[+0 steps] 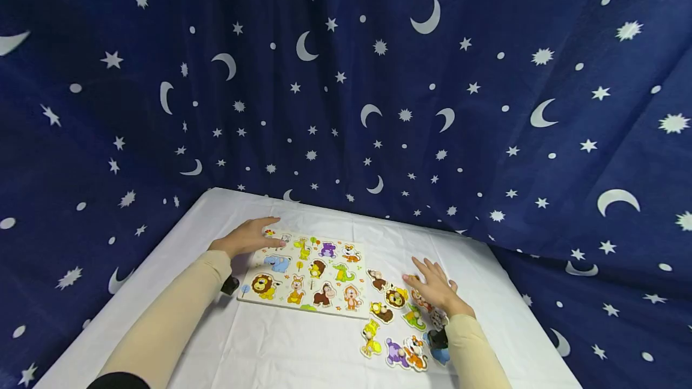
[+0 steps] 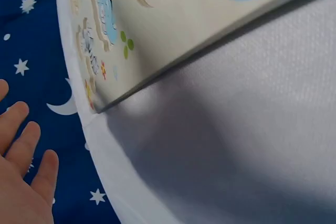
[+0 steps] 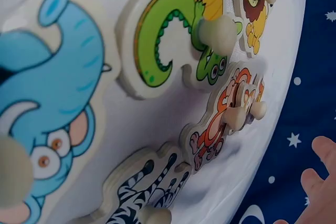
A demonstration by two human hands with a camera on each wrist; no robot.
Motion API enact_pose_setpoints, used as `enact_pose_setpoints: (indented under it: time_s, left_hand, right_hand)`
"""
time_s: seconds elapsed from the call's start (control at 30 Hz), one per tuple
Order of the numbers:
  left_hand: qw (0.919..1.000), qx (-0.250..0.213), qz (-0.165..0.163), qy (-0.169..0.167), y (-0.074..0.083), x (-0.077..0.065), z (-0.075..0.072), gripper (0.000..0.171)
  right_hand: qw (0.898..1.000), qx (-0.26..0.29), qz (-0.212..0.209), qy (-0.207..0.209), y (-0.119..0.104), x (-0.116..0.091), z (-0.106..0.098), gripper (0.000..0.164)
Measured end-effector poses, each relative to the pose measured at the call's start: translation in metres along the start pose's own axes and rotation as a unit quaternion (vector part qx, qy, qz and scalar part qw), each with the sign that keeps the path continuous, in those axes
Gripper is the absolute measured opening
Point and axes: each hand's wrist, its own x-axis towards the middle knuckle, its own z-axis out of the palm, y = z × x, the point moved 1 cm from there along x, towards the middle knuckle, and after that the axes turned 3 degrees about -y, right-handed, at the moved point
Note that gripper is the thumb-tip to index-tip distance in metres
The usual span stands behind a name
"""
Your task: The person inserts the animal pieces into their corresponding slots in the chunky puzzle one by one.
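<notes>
My left hand (image 1: 250, 237) hovers with spread fingers over the back left corner of a wooden animal puzzle board (image 1: 281, 299). In the left wrist view its fingers (image 2: 21, 150) are apart, with nothing between them. My right hand (image 1: 437, 290), fingers extended, is above loose knobbed puzzle pieces to the right of the board. Under and around it are a lion piece (image 1: 397, 298), a crocodile piece (image 3: 152, 35), a monkey piece (image 3: 215, 129), a zebra piece (image 3: 144, 192) and a blue elephant piece (image 3: 79, 61). That hand holds nothing.
Nearer the front lie a giraffe piece (image 1: 370, 338), a purple hippo piece (image 1: 396, 353) and a tiger piece (image 1: 415, 353). A hedgehog piece (image 1: 381, 311) is close to the board's right corner. A white cloth (image 1: 292, 347) covers the table; a dark blue starry curtain (image 1: 346, 89) hangs behind.
</notes>
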Motion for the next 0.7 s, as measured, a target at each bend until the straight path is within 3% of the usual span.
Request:
enact_pose_setpoints:
  time_s: [0.37, 0.57, 0.7]
  left_hand:
    - [0.999, -0.041, 0.017, -0.004, 0.002, 0.0, 0.0, 0.082]
    - [0.999, -0.042, 0.009, 0.006, -0.004, -0.002, 0.0, 0.089]
    - [0.9989, -0.045, 0.004, 0.012, -0.006, -0.004, -0.001, 0.085]
  right_hand:
    - [1.0, 0.015, 0.006, -0.001, 0.009, -0.005, -0.001, 0.074]
    - [1.0, 0.026, 0.003, -0.002, 0.011, -0.008, -0.003, 0.071]
    - [0.999, 0.042, 0.009, -0.005, 0.014, -0.01, -0.002, 0.068]
